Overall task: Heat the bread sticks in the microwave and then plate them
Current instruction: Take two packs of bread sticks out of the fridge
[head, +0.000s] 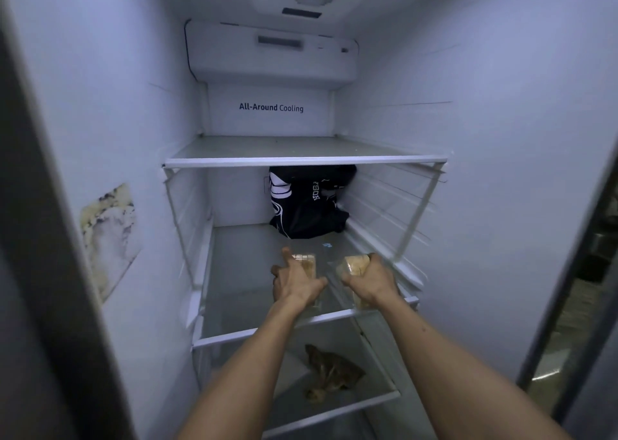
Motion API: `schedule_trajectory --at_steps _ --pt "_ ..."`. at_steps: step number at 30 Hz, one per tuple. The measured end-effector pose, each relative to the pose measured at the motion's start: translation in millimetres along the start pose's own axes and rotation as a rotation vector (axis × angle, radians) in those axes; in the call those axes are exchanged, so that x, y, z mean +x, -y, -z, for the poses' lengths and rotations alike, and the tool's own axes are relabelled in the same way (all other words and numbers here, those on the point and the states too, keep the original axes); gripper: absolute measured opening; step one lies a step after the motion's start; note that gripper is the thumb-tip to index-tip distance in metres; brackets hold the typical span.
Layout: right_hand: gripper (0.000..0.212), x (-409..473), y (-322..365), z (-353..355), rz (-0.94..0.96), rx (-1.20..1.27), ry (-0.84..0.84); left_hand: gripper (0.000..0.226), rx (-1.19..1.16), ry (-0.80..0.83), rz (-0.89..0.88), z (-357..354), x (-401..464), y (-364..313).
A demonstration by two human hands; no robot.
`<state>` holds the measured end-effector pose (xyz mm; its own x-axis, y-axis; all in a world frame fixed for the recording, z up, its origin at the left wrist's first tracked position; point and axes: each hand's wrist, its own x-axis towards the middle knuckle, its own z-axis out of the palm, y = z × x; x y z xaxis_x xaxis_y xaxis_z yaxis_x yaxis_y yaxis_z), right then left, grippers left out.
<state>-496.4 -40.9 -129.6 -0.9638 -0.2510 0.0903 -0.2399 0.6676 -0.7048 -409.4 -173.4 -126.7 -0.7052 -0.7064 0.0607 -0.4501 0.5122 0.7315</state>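
Two hands inside open fridge [501, 105]: left grip [296, 280] and right grip [369, 277] each clutch bread packet over middle glass shelf [240, 272].

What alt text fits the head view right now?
Both hands grip clear bread packs over the middle fridge shelf: left hand on one pack, right hand on another. A black bag sits behind.

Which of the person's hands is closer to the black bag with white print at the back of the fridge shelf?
Left. The left hand is directly in front of the black bag with white print, holding a bread pack. The right hand is off to the bag's right, gripping another pack.
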Motion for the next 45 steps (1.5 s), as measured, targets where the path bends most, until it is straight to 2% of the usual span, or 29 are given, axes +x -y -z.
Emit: schedule_trajectory --at_steps 5,10,14,18,22,29,35,40,45 --pt "0.073 -49 -4 18 -0.014 0.03 -0.067 0.096 -0.035 -0.017 -0.062 17 -45 2" --pt "0.088 -113 -6 37 -0.017 0.074 -0.127 0.093 -0.065 0.035 -0.117 36 -101 11" --pt "0.08 -177 -10 45 -0.045 0.081 -0.152 0.101 -0.093 0.092 -0.129 49 -150 28" --pt "0.079 -243 -23 45 -0.071 0.089 -0.166 0.119 -0.153 0.141 -0.14 50 -196 51" --pt "0.07 -301 -39 54 -0.091 0.094 -0.152 0.115 -0.171 0.195 -0.141 48 -242 72" --pt "0.066 -374 -63 75 -0.108 0.139 -0.18 0.111 -0.168 0.23 -0.134 49 -312 89" --pt "0.05 -453 -97 102 -0.093 0.176 -0.17 0.106 -0.206 0.257 -0.167 39 -379 100" --pt "0.066 -529 -149 139 -0.156 0.204 -0.143 0.105 -0.235 0.315 -0.179 24 -472 102" --pt "0.061 -605 -208 170 -0.204 0.159 -0.196 0.1 -0.202 0.478 -0.19 -7 -561 108"
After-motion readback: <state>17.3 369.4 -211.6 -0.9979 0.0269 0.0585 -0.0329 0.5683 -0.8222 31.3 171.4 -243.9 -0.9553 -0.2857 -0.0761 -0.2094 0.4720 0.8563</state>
